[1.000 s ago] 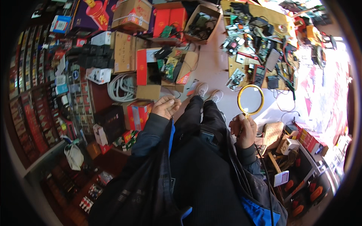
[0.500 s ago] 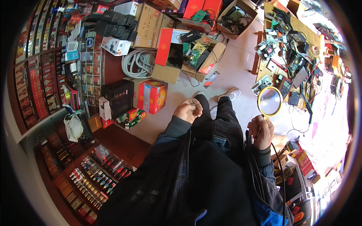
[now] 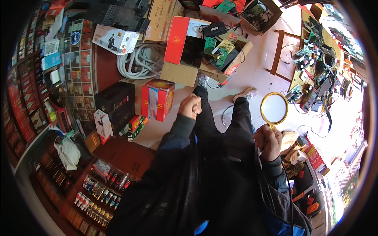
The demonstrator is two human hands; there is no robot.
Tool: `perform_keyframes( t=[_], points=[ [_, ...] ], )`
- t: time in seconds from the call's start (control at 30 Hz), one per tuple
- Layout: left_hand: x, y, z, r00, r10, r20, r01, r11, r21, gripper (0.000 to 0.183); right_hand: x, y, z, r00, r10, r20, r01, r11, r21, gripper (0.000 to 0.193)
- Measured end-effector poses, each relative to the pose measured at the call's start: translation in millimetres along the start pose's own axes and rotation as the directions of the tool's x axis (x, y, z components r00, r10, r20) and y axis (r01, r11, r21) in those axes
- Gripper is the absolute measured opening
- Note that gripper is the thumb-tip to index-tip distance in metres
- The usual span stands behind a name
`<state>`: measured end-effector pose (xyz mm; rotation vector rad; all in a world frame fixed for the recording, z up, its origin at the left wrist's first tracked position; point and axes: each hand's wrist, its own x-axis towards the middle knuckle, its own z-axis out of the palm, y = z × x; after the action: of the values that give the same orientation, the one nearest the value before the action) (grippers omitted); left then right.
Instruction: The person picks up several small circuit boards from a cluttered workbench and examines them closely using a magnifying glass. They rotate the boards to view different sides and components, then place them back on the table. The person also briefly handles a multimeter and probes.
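Observation:
My right hand (image 3: pixel 269 142) is closed round the handle of a magnifying glass (image 3: pixel 262 111), whose round lens has a gold-coloured rim and stands upright above my fingers. Over my left leg, my left hand (image 3: pixel 189 106) has its fingers curled together; whatever they may hold is hidden. Nearest to that hand is a red and orange box (image 3: pixel 160 103) standing on the floor to its left. A dark cable hangs down beside my right sleeve.
An opened carton (image 3: pixel 179 74) ahead holds green circuit boards (image 3: pixel 221 54) and a black adapter. Coiled pale hose (image 3: pixel 136 65) lies left of it. A cluttered workbench (image 3: pixel 297 78) stands at the far right, a wooden stool (image 3: pixel 278 53) beside it. Glass display shelves (image 3: pixel 76 88) line the left.
The view has shifted, with the workbench moving toward the right rim and the cartons appearing larger. My left hand has turned and curled more tightly. The magnifying glass stays in my right hand.

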<state>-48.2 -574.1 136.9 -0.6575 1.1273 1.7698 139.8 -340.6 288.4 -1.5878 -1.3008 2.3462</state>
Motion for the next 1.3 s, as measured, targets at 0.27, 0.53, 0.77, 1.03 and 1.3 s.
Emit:
perform_keyframes(
  t=[0.27,0.53,0.77,1.03,1.3],
  points=[
    [211.0,46.4,-89.4,0.974,0.149,-0.171,0.014,0.715,0.699,0.037,28.0,43.9,104.5,0.973,0.228,-0.031,-0.228,0.974,0.002,0.028],
    [357.0,36.1,-31.3,0.970,0.241,-0.039,-0.003,0.169,0.986,0.080,54.1,75.1,120.0,0.928,0.356,-0.110,-0.344,0.933,0.108,0.025],
    [433.4,-0.2,16.4,0.965,0.244,-0.101,0.129,-0.102,0.986,0.110,69.0,97.4,115.8,0.891,0.385,-0.239,-0.347,0.919,0.187,0.036],
    [452.2,-11.8,12.3,0.963,0.268,-0.022,0.069,-0.169,0.983,0.089,72.5,108.8,112.2,0.886,0.401,-0.233,-0.320,0.892,0.320,0.035],
    [439.8,22.2,-19.3,0.924,0.374,0.084,-0.083,-0.019,0.996,0.076,68.3,107.8,108.8,0.913,0.363,-0.184,-0.294,0.901,0.320,0.032]
  ],
)
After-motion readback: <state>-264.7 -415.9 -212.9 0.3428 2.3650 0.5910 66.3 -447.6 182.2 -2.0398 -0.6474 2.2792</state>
